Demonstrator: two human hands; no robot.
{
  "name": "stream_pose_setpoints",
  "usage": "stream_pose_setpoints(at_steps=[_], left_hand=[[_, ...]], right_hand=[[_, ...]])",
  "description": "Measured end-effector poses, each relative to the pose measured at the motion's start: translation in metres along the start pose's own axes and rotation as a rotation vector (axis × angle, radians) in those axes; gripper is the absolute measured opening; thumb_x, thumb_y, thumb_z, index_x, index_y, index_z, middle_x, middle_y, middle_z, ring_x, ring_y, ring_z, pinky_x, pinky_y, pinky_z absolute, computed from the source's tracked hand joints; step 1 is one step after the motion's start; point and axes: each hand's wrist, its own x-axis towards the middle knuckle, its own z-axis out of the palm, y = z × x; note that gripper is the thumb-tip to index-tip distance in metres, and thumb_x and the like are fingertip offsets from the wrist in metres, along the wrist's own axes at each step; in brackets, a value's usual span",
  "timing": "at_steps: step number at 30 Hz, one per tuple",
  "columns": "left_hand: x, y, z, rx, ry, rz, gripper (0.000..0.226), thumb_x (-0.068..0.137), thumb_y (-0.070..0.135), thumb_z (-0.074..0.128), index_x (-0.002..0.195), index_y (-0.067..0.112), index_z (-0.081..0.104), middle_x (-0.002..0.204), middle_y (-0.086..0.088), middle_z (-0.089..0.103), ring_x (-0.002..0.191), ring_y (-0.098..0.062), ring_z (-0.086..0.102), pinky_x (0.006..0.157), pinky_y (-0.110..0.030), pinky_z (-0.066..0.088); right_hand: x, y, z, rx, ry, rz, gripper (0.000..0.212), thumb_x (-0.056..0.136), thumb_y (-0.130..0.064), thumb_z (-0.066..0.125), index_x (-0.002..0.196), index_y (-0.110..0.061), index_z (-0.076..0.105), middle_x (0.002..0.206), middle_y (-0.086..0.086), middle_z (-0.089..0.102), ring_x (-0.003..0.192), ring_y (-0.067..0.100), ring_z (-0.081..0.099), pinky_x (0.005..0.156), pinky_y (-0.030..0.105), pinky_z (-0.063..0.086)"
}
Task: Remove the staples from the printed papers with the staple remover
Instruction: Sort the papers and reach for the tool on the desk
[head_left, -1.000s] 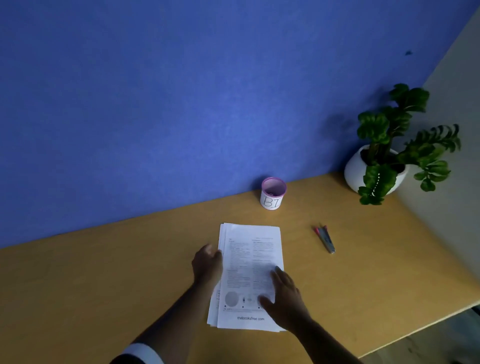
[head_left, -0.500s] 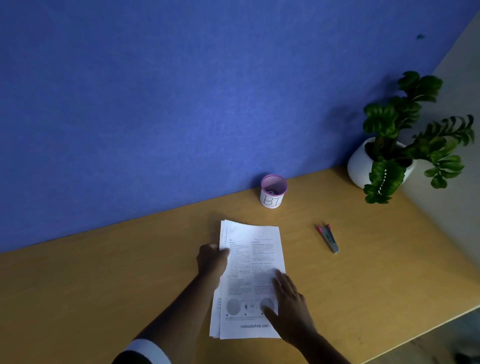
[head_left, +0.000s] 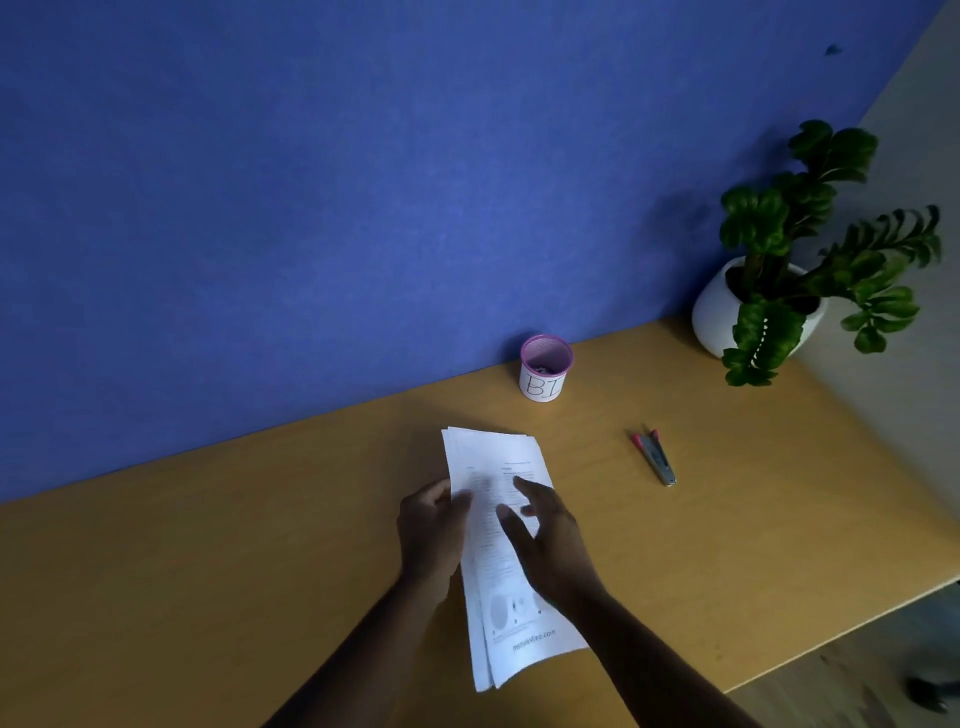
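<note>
Left grip (head_left: 434, 535) clasps the left edge of the printed papers (head_left: 493, 457), thumb laid on the top sheet. To its right, the right grip (head_left: 553, 556) is released, fingers spread over the page; blur prevents confirming contact. The stack lies mid-bench (head_left: 260, 545), sheets slightly fanned. Off to the right of the stack, the staple remover (head_left: 655, 460) lies flat, well apart from both hands. A pink-rimmed cup (head_left: 543, 382) marked "BI" stands behind the papers by the blue wall (head_left: 363, 182). A potted plant (head_left: 717, 312) occupies the far right corner.
</note>
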Motion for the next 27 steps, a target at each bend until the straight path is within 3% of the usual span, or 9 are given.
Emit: stream_pose_setpoints(at_steps=[2,6,8,10,13,16,20,22,27], left_hand=[[-0.013,0.007,0.001,-0.068,-0.072,0.023,0.011,0.094,0.032,0.077,0.088,0.033,0.086,0.089,0.019,0.086,0.087,-0.007,0.083,0.076,-0.025,0.063],[-0.035,0.014,0.001,-0.283,-0.39,0.003,0.036,0.092,0.021,0.064,0.12,0.028,0.086,0.115,-0.002,0.088,0.11,-0.017,0.082,0.094,-0.037,0.066],[-0.04,0.017,-0.003,-0.372,-0.486,-0.03,0.044,0.091,0.01,0.064,0.129,0.022,0.083,0.125,-0.01,0.085,0.117,-0.019,0.08,0.104,-0.041,0.063],[-0.042,0.021,-0.01,-0.314,-0.432,0.001,0.039,0.093,0.003,0.069,0.124,0.02,0.085,0.122,-0.007,0.086,0.12,-0.023,0.079,0.105,-0.04,0.061],[-0.033,0.03,-0.025,-0.066,-0.151,0.134,0.035,0.099,-0.005,0.066,0.113,0.019,0.087,0.11,0.002,0.087,0.116,-0.021,0.08,0.102,-0.034,0.061],[-0.018,0.044,-0.04,0.115,-0.035,0.275,0.034,0.102,0.002,0.065,0.131,0.014,0.078,0.128,0.006,0.079,0.123,-0.013,0.072,0.106,-0.032,0.055],[-0.003,0.064,-0.055,0.254,-0.32,0.233,0.021,0.108,0.019,0.064,0.12,0.028,0.079,0.119,0.017,0.077,0.105,0.01,0.07,0.102,-0.031,0.053],[0.0,0.07,-0.059,0.26,-0.434,0.163,0.021,0.108,0.027,0.063,0.104,0.025,0.083,0.1,0.012,0.081,0.087,0.002,0.072,0.089,-0.032,0.053],[0.0,0.073,-0.069,0.104,-0.528,0.08,0.032,0.097,0.038,0.071,0.101,0.007,0.079,0.091,-0.004,0.08,0.083,-0.02,0.069,0.079,-0.036,0.052]], right_hand=[[0.001,-0.022,-0.005,0.134,-0.018,-0.041,0.058,0.105,-0.056,0.054,0.154,-0.026,0.052,0.158,-0.008,0.055,0.125,0.01,0.066,0.092,0.009,0.049],[0.001,-0.043,-0.015,0.197,0.024,-0.129,0.04,0.108,-0.039,0.057,0.139,-0.015,0.065,0.131,0.003,0.073,0.116,0.02,0.071,0.1,0.04,0.058],[-0.001,-0.042,-0.022,0.18,0.054,-0.162,0.029,0.108,-0.024,0.057,0.134,-0.014,0.069,0.121,0.001,0.077,0.107,0.019,0.073,0.094,0.032,0.058],[-0.003,-0.038,-0.029,0.145,0.085,-0.157,0.026,0.105,-0.008,0.056,0.123,-0.013,0.073,0.108,0.002,0.079,0.096,0.017,0.072,0.084,0.025,0.054],[-0.004,-0.033,-0.041,0.128,0.038,-0.121,0.017,0.102,-0.002,0.055,0.098,-0.005,0.072,0.087,0.013,0.074,0.079,0.025,0.066,0.075,0.044,0.055],[-0.008,-0.038,-0.06,0.241,-0.086,-0.066,0.023,0.104,-0.005,0.055,0.113,-0.01,0.076,0.104,0.007,0.079,0.096,0.024,0.076,0.085,0.048,0.06],[-0.014,-0.045,-0.079,0.327,-0.241,-0.037,0.02,0.107,-0.01,0.058,0.118,-0.01,0.074,0.109,0.011,0.081,0.1,0.03,0.079,0.086,0.049,0.063],[-0.014,-0.046,-0.087,0.35,-0.307,-0.023,0.018,0.108,-0.013,0.06,0.119,-0.012,0.075,0.109,0.011,0.082,0.102,0.031,0.08,0.087,0.048,0.064],[-0.013,-0.041,-0.104,0.431,-0.425,-0.038,0.018,0.108,-0.016,0.063,0.121,-0.013,0.074,0.113,0.007,0.083,0.103,0.024,0.081,0.088,0.04,0.064]])
